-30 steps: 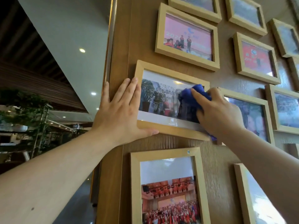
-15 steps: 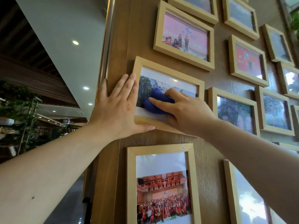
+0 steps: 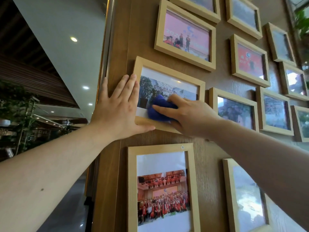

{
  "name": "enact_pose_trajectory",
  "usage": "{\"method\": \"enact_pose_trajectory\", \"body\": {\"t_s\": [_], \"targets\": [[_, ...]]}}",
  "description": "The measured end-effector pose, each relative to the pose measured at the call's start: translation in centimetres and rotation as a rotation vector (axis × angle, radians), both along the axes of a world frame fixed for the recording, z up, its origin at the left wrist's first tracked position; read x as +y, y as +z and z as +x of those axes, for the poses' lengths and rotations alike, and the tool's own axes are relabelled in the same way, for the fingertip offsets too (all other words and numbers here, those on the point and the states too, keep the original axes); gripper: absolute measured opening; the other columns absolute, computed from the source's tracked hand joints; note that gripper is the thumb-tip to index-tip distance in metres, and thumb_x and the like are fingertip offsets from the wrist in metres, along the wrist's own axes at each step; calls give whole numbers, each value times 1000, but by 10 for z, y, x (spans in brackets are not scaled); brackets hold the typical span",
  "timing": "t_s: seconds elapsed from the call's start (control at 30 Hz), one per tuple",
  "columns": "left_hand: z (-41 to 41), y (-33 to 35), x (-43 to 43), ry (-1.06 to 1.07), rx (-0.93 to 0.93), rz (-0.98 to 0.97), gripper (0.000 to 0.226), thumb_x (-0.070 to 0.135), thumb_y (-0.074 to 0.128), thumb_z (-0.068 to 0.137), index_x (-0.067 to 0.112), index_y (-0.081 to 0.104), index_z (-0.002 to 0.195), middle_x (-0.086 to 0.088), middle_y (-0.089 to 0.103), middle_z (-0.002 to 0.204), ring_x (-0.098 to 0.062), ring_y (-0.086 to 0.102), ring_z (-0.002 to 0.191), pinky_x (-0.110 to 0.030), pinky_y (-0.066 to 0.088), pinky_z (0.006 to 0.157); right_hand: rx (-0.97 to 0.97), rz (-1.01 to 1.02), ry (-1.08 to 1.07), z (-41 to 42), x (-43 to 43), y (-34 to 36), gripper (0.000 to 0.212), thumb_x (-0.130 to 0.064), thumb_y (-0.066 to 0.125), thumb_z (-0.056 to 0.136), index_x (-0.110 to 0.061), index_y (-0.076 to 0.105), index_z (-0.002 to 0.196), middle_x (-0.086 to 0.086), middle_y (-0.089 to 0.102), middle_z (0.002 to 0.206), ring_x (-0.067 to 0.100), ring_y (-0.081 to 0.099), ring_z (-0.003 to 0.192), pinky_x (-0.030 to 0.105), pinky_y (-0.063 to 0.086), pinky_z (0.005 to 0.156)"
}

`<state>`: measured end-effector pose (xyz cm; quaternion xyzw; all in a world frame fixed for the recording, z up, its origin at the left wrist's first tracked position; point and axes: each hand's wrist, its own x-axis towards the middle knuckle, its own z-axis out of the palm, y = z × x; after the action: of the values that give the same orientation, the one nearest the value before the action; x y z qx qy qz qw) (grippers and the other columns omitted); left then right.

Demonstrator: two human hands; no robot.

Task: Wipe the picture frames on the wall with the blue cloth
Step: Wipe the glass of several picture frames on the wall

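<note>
Both hands are up on one light wooden frame (image 3: 168, 71) at the left edge of a wood-panelled wall (image 3: 217, 144). The left hand (image 3: 117, 111) lies flat and spread, fingers over the frame's left rail and the wall beside it, thumb tucked along the bottom rail, so it steadies the frame against the panel. The right hand (image 3: 189, 116) is curled over the bunched blue cloth (image 3: 158, 109), fingers pinning it onto the lower left part of the glass, close to the left hand. To do this step well, I would keep the brace firm so the frame does not swing on its hanging (how it hangs is hidden), press lightly and evenly, and run overlapping passes across the whole pane, then along all four rails and into the corners where dust gathers; the upper white margin and top rail look worth covering. Around it hang many similar frames: a pink one (image 3: 185, 36) above, a tall one (image 3: 162, 190) with a red group photo below, a darker one (image 3: 234, 109) just to the right, and more beyond, so most of the wall probably remains.
</note>
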<state>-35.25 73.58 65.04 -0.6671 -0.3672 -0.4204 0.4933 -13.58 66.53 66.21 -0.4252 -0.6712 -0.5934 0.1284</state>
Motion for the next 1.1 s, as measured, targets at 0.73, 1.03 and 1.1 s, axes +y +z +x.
{"method": "enact_pose_trajectory", "body": {"t_s": [0.73,1.03,1.1], "targets": [[-21,-106,-3,-58,316,-8,106,81,24,82,-2,16,148,-24,13,159,-34,6,149,-59,12,119,419,105,156,28,-23,-121,61,-25,55,83,-22,38,140,18,43,119,33,56,74,35,46,46],[-24,-119,-3,-56,300,-72,112,90,32,71,10,21,150,-20,23,158,-33,14,148,-58,6,119,384,-27,279,-46,2,-166,45,-35,43,88,-20,54,129,16,55,113,28,58,76,28,43,42],[-24,-119,-4,-65,300,-77,113,90,35,70,11,23,149,-19,25,157,-32,15,147,-58,6,119,397,-23,285,-50,7,-169,45,-35,41,89,-21,55,129,17,57,111,30,59,77,27,39,44]]}}
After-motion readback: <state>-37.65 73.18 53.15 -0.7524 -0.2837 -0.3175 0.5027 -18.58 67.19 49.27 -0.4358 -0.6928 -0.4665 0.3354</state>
